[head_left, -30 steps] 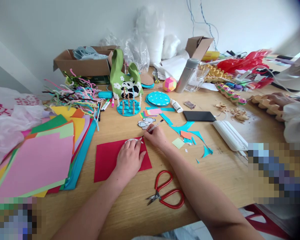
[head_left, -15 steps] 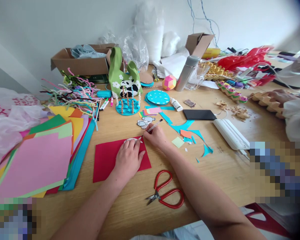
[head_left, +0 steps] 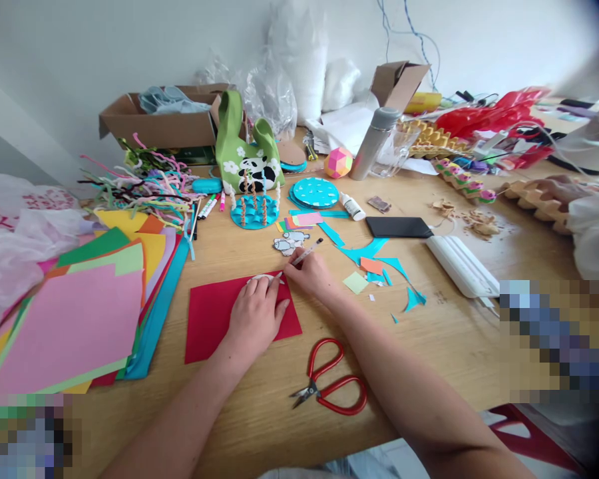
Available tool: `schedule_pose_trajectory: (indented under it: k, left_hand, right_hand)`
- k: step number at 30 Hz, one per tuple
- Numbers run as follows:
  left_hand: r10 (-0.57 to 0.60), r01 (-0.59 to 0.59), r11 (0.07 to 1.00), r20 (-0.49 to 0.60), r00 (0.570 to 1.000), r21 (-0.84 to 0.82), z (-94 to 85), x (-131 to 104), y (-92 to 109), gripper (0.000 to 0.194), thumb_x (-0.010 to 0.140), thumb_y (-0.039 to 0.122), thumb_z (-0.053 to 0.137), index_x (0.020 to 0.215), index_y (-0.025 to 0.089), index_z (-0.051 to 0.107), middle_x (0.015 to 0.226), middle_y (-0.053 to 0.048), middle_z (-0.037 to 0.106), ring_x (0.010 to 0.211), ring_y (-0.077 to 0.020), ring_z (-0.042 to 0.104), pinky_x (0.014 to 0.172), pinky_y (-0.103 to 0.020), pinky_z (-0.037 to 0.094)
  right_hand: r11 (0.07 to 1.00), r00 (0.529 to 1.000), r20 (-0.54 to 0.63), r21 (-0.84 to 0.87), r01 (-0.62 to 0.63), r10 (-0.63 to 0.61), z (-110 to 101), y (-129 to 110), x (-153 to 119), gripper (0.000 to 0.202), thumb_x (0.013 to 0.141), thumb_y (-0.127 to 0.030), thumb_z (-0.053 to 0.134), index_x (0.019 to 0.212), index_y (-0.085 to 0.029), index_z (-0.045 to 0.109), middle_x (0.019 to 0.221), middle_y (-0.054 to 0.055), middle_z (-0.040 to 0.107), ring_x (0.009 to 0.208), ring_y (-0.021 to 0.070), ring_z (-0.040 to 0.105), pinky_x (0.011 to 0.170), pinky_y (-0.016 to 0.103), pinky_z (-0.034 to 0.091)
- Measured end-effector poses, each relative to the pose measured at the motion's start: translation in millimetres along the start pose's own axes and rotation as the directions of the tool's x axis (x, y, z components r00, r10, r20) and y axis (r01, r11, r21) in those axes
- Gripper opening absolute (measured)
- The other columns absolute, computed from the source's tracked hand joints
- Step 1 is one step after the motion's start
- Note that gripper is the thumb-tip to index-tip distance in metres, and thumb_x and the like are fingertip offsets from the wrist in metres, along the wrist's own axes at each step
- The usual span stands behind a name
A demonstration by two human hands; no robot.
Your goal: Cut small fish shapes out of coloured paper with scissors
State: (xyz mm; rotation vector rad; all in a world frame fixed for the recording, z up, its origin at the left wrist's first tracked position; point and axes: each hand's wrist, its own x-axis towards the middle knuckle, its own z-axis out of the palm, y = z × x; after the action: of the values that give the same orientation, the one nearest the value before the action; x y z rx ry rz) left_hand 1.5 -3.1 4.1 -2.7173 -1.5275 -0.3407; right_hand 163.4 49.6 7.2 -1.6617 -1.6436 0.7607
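A red sheet [head_left: 212,319] lies on the wooden table. My left hand [head_left: 254,309] rests on it with fingers spread, pressing down a small white cutout [head_left: 265,277] at the sheet's top edge. The fingers of my right hand [head_left: 309,271] are closed around a pencil [head_left: 307,251], whose tip meets the cutout's right end near the sheet's corner. Just beyond my right hand lie grey and white paper cutouts [head_left: 287,243]. Red-handled scissors [head_left: 324,386] lie with blades apart, nearer to me than the sheet.
Coloured sheets [head_left: 80,319] are stacked at the left. Blue scraps [head_left: 364,253], a black phone [head_left: 398,227] and a white power strip [head_left: 462,266] lie to the right. Behind stand a green panda bag [head_left: 249,159] and a grey bottle [head_left: 374,144]. A person's hand [head_left: 554,189] is at the far right.
Both hands hold nearly the same places, with the pencil still at the cutout. The view has shifted very slightly.
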Motion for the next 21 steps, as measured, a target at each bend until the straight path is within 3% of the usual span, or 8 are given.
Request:
schedule_pose_trajectory:
  k: [21]
  left_hand:
    - [0.008,-0.008,0.999,-0.003,1.0,-0.033,0.5,-1.4,-1.8,0.043,0.094,0.033,0.045,0.13,0.011,0.054,0.122,-0.015,0.058,0.112,-0.0291,0.049,0.096,-0.044,0.043]
  right_hand:
    - [1.0,0.999,0.027,-0.016,0.024,-0.023,0.0,-6.5,-4.7,0.01,0.071,-0.021,0.054,0.065,-0.02,0.046,0.054,-0.004,0.052,0.052,0.011,0.047,0.049,0.021,0.03]
